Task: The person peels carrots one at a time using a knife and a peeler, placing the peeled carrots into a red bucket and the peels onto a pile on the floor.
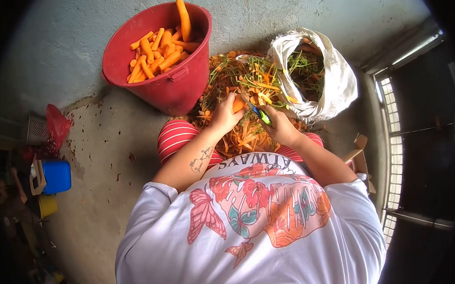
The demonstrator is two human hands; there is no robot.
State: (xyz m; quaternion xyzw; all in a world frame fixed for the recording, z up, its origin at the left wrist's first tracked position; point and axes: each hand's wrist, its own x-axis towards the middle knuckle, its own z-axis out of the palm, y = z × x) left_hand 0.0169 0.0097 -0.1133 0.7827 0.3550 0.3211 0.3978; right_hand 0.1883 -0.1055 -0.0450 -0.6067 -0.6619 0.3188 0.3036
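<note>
Both forearms are bent inward from the near side and brought together over the lap, above a heap of peelings (242, 139). The left hand (225, 115) is curled around one carrot (238, 105), with the fingers wrapped over it and the wrist turned to the right; a tattoo is seen on that forearm. The right hand (282, 128) is closed about one peeler (261, 115) with a green handle, its head pointed toward the carrot. The two hands are held just beside each other, and the carrot is kept between them in the middle of the scene.

One red bucket (177, 88) is stood on the floor (101, 162) to the far left of the hands, beside the heap. Well over a dozen peeled carrots are piled in it, one of them propped upright against the far rim. One white bag (336, 81) is set to the far right, open, with green tops and scraps inside. At the left edge one blue tub (57, 176) and one yellow pot (47, 204) are seen, well apart from the hands.
</note>
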